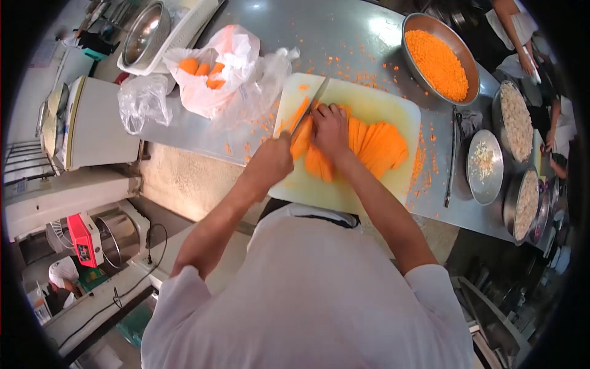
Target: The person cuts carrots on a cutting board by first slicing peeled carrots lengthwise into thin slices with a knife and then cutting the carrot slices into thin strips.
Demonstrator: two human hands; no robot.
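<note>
My left hand (272,163) is closed round the handle of a kitchen knife (318,93), its blade pointing away from me. The blade is at the left end of a row of orange carrot slices (375,146) on a white cutting board (402,117). With fingers bent, my right hand (332,130) presses on the carrot beside the blade, so part of the carrot is hidden under it. A few thin carrot strips (300,114) lie left of the blade. The slices right of my right hand lean over one another in a fan.
Diced carrot fills a metal bowl (471,64) at the back right. Whole carrots (203,67) show in a plastic bag (236,46) at the left. Several bowls, including one with pale chopped food (517,123), stand right. Orange bits litter the steel table (295,24). Other people work at right.
</note>
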